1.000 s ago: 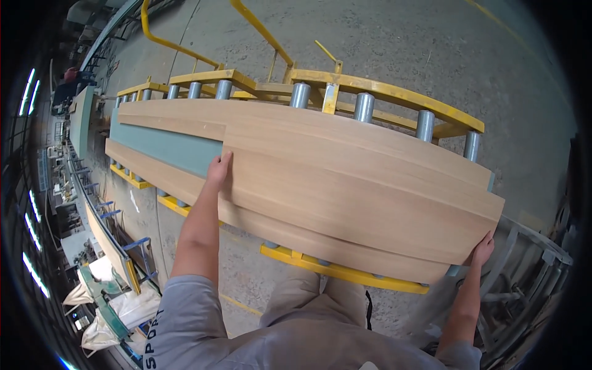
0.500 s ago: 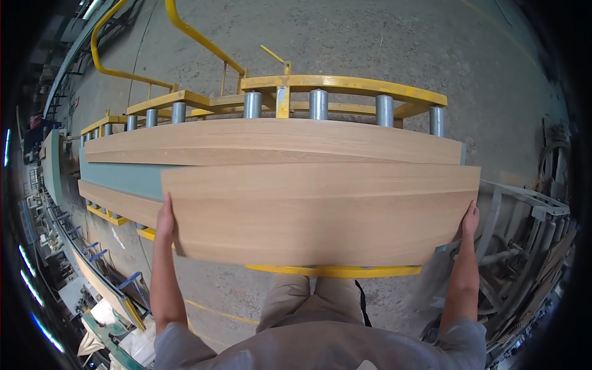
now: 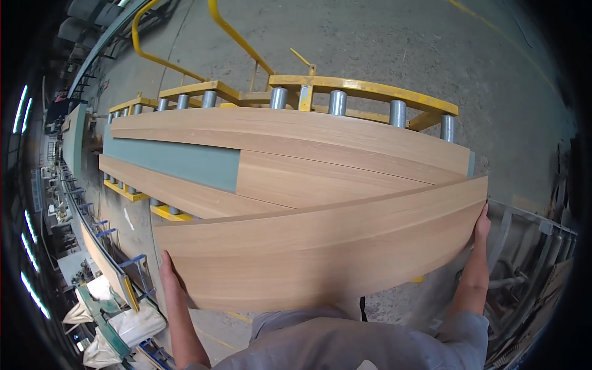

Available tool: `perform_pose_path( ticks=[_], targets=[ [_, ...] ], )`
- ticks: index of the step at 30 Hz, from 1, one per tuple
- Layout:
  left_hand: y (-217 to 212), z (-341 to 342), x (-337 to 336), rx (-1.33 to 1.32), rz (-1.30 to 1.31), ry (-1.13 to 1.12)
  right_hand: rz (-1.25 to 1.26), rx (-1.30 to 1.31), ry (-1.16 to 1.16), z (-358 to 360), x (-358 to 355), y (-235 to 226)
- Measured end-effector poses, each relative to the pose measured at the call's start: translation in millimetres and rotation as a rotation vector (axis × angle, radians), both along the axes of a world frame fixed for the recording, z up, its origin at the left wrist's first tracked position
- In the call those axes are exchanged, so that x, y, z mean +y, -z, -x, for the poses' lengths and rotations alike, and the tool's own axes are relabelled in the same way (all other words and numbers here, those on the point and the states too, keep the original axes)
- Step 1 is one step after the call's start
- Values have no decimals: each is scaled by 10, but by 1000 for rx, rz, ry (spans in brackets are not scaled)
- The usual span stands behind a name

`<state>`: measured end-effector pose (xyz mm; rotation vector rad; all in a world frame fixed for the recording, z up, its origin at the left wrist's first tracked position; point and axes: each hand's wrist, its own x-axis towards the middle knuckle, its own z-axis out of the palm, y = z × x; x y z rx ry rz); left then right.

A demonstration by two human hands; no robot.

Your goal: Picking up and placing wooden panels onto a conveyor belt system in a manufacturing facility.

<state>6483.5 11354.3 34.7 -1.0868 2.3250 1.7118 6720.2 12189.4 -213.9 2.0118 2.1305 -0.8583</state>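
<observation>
Before my body I hold a long light-brown wooden board (image 3: 333,250), tilted, with its left end nearer to me than its right. At its left end is my left hand (image 3: 171,271), thumb along the edge and fingers hidden underneath. My right hand (image 3: 482,223) grips the right end in the same way. Beyond it, a grey-green sheet (image 3: 179,159) carries a far wooden board (image 3: 290,131), a shorter middle board (image 3: 308,179) and a narrow near board (image 3: 179,186). The held board overlaps the near parts of these in view.
A yellow-framed roller conveyor (image 3: 364,88) with metal rollers (image 3: 337,103) supports the sheet. Bent yellow rails (image 3: 169,63) rise at the far left. Grey metal racking (image 3: 524,213) stands close on the right. White and green sacks (image 3: 132,320) lie at the lower left.
The held board has come toward me and slanted, its left end dropping nearest. The middle board on the sheet has come into view. My left hand moved nearer along with it.
</observation>
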Motion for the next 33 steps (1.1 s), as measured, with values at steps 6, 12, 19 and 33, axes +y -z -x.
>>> perform_pose_path(
  ticks=[6, 12, 19, 33],
  targets=[
    [-507, -609, -111, 158, 24, -117, -31, 155, 245, -198, -155, -324],
    [-980, -1113, -874, 315, 97, -122, -47, 394, 311, -317, -333, -647],
    [-702, -2363, -2340, 690, -15, -493, -81, 605, -122, 602, 384, -330],
    [-56, -7004, -5591, 1048, 101, -909, -133, 840, -711, 3732, -5120, -1223]
  ],
)
